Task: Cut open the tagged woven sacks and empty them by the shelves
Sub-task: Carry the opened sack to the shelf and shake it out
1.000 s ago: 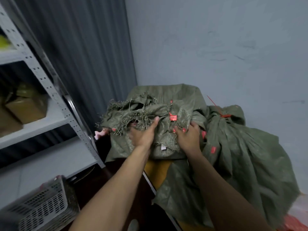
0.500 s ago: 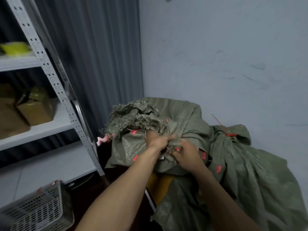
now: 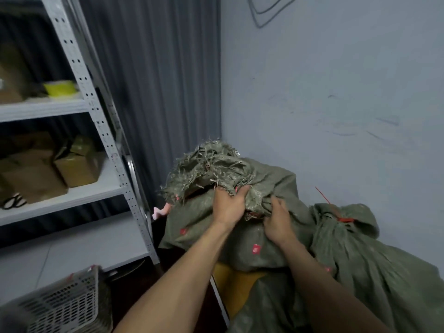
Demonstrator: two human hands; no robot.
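A pile of green woven sacks (image 3: 271, 186) with frayed cut edges (image 3: 206, 167) and small red tags lies in the corner. My left hand (image 3: 228, 207) grips a bunched fold of the top sack just below the frayed edge. My right hand (image 3: 276, 219) pinches the same bunch of cloth from the right. A second green sack (image 3: 374, 263) sits to the right, its neck tied with a red zip tie (image 3: 344, 219). A yellow-brown parcel (image 3: 235, 282) shows under the sacks.
Grey metal shelves (image 3: 96, 109) stand at the left with cardboard boxes (image 3: 77, 167), black scissors (image 3: 14, 200) and a yellow tape roll (image 3: 60, 88). A white plastic basket (image 3: 62, 306) sits at the lower left. Dark curtain and blue-grey wall behind.
Both hands went from lying on the sack to gripping a bunch of its cloth, and the bunch and frayed edge have lifted. The view has tilted upward.
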